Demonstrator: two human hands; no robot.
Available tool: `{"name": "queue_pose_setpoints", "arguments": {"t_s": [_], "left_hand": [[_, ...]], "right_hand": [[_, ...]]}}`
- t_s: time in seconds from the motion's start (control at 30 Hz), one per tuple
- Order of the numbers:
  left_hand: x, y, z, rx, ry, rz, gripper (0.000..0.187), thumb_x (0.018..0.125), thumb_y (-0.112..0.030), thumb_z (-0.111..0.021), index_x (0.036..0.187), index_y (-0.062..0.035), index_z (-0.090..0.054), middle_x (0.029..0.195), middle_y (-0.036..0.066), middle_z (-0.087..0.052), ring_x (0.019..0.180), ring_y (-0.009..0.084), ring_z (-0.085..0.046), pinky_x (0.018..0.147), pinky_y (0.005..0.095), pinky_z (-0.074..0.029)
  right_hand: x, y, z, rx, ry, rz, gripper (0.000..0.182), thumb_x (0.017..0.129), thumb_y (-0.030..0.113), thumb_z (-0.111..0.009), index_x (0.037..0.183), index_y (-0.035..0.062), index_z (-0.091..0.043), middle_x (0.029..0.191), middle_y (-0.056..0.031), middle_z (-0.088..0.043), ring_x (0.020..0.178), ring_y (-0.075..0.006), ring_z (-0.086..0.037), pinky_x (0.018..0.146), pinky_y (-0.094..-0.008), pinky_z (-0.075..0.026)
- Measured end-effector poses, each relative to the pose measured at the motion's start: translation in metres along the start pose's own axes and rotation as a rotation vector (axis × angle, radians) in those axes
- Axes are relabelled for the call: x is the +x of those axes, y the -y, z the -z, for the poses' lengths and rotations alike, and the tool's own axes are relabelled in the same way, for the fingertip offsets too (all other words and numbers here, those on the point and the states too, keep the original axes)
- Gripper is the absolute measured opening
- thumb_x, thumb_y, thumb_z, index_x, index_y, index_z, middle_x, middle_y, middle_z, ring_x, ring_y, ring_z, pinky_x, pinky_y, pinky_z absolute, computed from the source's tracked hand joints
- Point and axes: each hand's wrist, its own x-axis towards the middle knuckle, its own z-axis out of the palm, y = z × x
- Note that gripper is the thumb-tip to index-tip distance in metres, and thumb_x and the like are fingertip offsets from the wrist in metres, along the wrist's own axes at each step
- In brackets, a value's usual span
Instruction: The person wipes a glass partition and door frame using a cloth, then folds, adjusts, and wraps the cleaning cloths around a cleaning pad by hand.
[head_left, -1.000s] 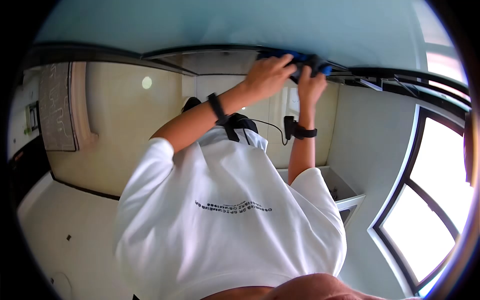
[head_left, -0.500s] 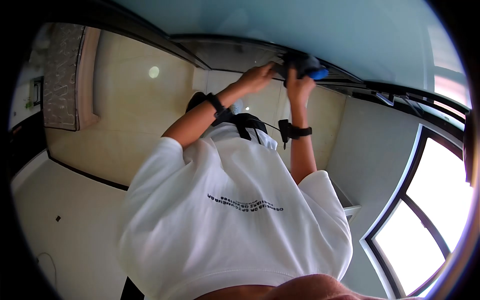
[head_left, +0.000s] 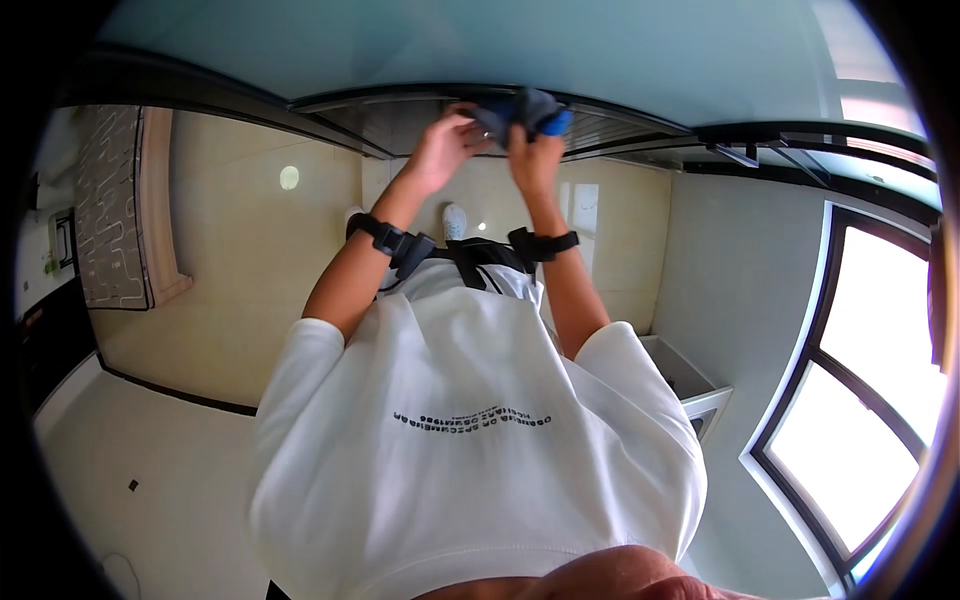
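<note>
A bunched dark grey cloth with a bright blue part (head_left: 520, 115) is up against the dark-framed edge in front of me. My right hand (head_left: 535, 155) is closed around its lower side, thumb pressed on the grey part. At the cloth's left edge, the curled fingers of my left hand (head_left: 445, 150) grip the fabric. Motion blur softens the cloth, so its exact shape does not show. Each wrist wears a black strap with a small box, the left strap (head_left: 390, 238) and the right strap (head_left: 543, 244).
A pale teal glossy panel (head_left: 480, 50) with a black frame (head_left: 620, 122) spans the front. Black handle-like brackets (head_left: 775, 155) stick out at right. A large window (head_left: 850, 390) and grey wall are on the right. A wood-sided, patterned piece of furniture (head_left: 160, 200) stands left on tiled floor (head_left: 250, 240).
Both hands and the cloth have shifted left along the black frame. My left hand has turned, its fingers now at the cloth's left edge. The camera view has shifted slightly.
</note>
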Motion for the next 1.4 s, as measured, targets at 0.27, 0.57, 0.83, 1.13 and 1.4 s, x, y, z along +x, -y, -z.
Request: {"name": "queue_pose_setpoints", "arguments": {"t_s": [0.27,0.57,0.83,1.13,1.4], "left_hand": [[0.043,0.055,-0.101,0.431,0.352,0.015,0.042,0.089,-0.016,-0.064,0.129,-0.0059,-0.054,0.143,0.008,-0.049,0.138,0.0219,-0.042,0.112,0.0369,-0.034],[0.075,0.094,-0.032,1.034,0.188,-0.07,0.068,0.08,-0.028,-0.078,0.135,-0.0014,-0.049,0.139,0.019,-0.053,0.138,0.0292,-0.041,0.11,0.0383,-0.037],[0.009,0.013,0.06,0.963,0.167,0.135,0.064,0.086,-0.03,-0.073,0.137,-0.0035,-0.045,0.131,0.011,-0.058,0.121,0.0178,-0.054,0.102,0.0354,-0.044],[-0.103,-0.086,0.146,0.283,-0.078,0.061,0.053,0.105,-0.042,-0.031,0.125,-0.0014,-0.058,0.113,0.014,-0.068,0.102,0.0245,-0.067,0.096,0.0368,-0.05],[-0.155,-0.174,0.209,0.26,-0.124,0.017,0.043,0.103,-0.041,-0.039,0.122,-0.0064,-0.058,0.106,0.008,-0.068,0.094,0.0197,-0.066,0.088,0.0345,-0.051]], "right_hand": [[0.051,-0.083,0.119,-0.612,-0.182,-0.306,0.037,0.092,0.024,-0.053,0.112,-0.0059,-0.063,0.109,-0.0352,-0.063,0.107,-0.0468,-0.06,0.091,-0.0514,-0.046],[0.049,-0.083,0.095,0.14,-0.399,-0.454,0.046,0.093,0.031,-0.055,0.1,-0.0134,-0.064,0.092,-0.0238,-0.069,0.08,-0.0259,-0.062,0.08,-0.0407,-0.051],[-0.01,0.011,-0.029,-0.047,0.292,-0.246,0.028,0.09,0.02,-0.064,0.096,-0.0076,-0.064,0.089,-0.0201,-0.067,0.08,-0.0286,-0.062,0.079,-0.0415,-0.049],[-0.028,0.081,-0.136,-0.12,0.642,-0.085,0.035,0.087,0.034,-0.069,0.102,0.0022,-0.063,0.082,-0.0262,-0.067,0.08,-0.0483,-0.064,0.072,-0.0512,-0.052],[-0.06,0.132,-0.228,-0.261,0.685,-0.109,0.041,0.083,0.041,-0.067,0.095,0.0017,-0.064,0.08,-0.0261,-0.067,0.079,-0.0487,-0.064,0.073,-0.0543,-0.052]]}}
